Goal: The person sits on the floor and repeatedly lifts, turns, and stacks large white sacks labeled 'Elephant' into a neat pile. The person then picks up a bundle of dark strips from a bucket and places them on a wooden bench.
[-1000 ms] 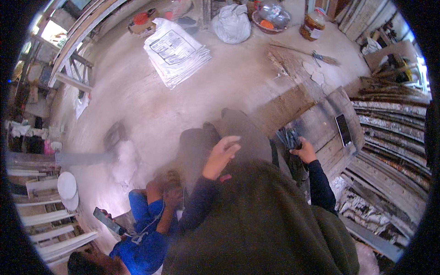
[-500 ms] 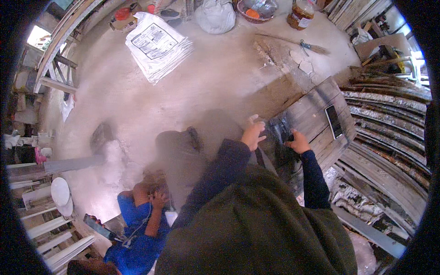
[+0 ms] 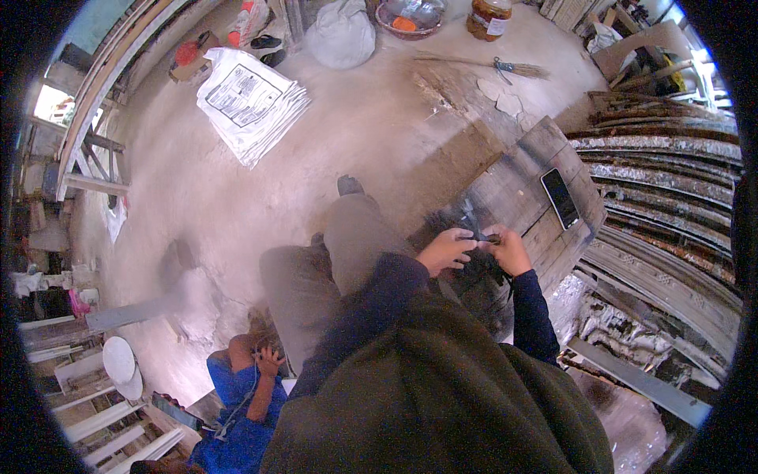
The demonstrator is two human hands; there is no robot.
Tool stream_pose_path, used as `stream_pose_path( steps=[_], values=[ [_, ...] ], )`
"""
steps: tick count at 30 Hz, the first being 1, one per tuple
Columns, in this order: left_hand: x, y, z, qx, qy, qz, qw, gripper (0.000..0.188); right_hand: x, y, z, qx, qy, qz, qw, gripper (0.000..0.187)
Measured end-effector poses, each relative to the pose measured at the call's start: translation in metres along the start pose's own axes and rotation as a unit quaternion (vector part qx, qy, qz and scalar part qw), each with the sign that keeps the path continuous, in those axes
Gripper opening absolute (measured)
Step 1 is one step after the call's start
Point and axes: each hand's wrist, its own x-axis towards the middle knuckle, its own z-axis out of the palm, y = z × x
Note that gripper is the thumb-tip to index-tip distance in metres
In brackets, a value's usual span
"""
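My left hand (image 3: 448,251) and my right hand (image 3: 509,251) meet over the near end of a plank bench, fingers closed. Both pinch at a black, crinkled thing that looks like a plastic bag (image 3: 483,278), its edge bunched between the fingertips. Much of the bag spreads dark and glossy beneath and beyond my hands; my fingers hide the exact spot they grip. To the right of my right hand a phone (image 3: 560,197) with a dark screen and pale rim lies on the wooden bench (image 3: 525,178).
A person in blue (image 3: 245,403) sits at lower left beside my legs. White printed sacks (image 3: 253,103) lie stacked on the floor. A broom (image 3: 513,69), a basin (image 3: 410,16) and a jar (image 3: 488,20) are at the far side. Long boards (image 3: 663,166) are piled at right.
My hands, apart before, have come together at the black bag, and their fingers have closed on it. My legs have shifted, and the view has moved slightly.
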Motion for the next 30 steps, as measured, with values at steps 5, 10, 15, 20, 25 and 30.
stream_pose_path(
  steps=[5,10,15,20,25,30],
  values=[
    [-0.002,-0.012,0.011,-0.076,0.064,0.013,0.995,0.031,-0.016,-0.015,0.000,0.056,-0.006,-0.040,0.998,0.020],
    [-0.014,-0.006,0.006,-0.068,0.073,0.033,0.994,0.028,-0.019,-0.014,0.009,0.052,-0.008,-0.069,0.996,0.021],
    [-0.011,-0.015,-0.007,-0.141,0.114,0.078,0.980,0.029,-0.012,-0.016,-0.005,-0.089,0.040,0.041,0.994,0.025],
    [0.001,-0.037,-0.036,-0.340,0.154,0.140,0.917,0.038,-0.010,0.005,-0.015,-0.252,0.101,0.086,0.959,0.028],
    [-0.009,-0.021,-0.029,-0.326,0.178,0.101,0.923,0.039,-0.009,0.032,-0.011,-0.261,0.054,0.091,0.959,0.031],
    [-0.015,-0.017,-0.029,-0.319,0.154,0.089,0.931,0.037,-0.002,0.038,0.004,-0.251,0.040,0.073,0.964,0.035]
  ],
)
